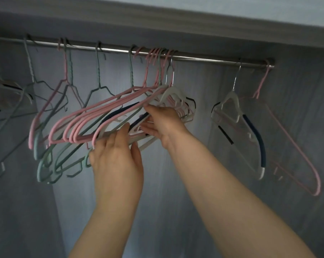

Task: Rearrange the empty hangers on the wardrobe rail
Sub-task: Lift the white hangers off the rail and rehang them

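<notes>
A steel wardrobe rail point(204, 59) runs across the top of the view. Several empty pink, green and white hangers hang bunched at its middle point(94, 116). My left hand point(118, 155) reaches up under this bunch, its fingers touching the lower bars of a white hanger point(168, 92) with dark grip strips. My right hand point(163, 121) pinches the bars of the same bunch from the right. Further right hang a white hanger with a blue strip point(254, 131) and a pink hanger point(295, 146), apart from both hands.
Several green wire hangers point(99, 88) hang spaced along the left part of the rail, and more blurred hangers sit at the far left edge. Grey fabric walls point(176, 183) enclose the back and sides. A grey top panel point(176, 21) lies just above the rail.
</notes>
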`<move>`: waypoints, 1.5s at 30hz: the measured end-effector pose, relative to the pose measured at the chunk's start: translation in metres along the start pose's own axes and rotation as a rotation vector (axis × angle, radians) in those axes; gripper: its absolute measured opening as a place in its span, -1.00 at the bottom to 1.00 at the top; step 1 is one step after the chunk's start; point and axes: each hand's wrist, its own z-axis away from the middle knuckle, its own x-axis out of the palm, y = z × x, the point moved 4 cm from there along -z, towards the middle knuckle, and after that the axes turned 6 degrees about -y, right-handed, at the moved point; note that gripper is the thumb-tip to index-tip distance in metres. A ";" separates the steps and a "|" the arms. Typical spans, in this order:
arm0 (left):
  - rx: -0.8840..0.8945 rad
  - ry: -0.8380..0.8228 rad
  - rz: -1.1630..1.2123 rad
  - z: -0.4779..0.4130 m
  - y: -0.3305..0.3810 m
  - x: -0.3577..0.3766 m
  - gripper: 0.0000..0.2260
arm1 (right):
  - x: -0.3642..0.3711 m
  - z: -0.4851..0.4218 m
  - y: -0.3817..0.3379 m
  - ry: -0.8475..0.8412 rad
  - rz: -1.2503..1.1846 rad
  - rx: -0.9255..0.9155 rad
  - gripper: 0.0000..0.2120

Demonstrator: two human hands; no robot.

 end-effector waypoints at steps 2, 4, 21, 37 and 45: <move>0.050 -0.035 0.024 -0.002 -0.002 -0.002 -0.70 | -0.001 -0.002 0.002 0.057 0.055 -0.040 -0.79; 0.085 -0.072 0.116 0.000 0.006 -0.003 -0.70 | -0.010 -0.002 0.002 0.156 0.160 -0.094 -0.77; 0.277 -0.360 0.522 0.042 0.100 0.042 -0.53 | -0.121 0.043 -0.022 0.394 0.308 -0.068 -0.73; 0.256 -0.264 0.475 0.046 0.086 0.016 -0.54 | -0.092 0.068 -0.046 0.440 1.170 -0.027 -0.42; 0.136 0.000 0.260 -0.001 0.046 -0.057 -0.60 | -0.008 0.060 -0.055 0.118 0.648 -0.238 -0.72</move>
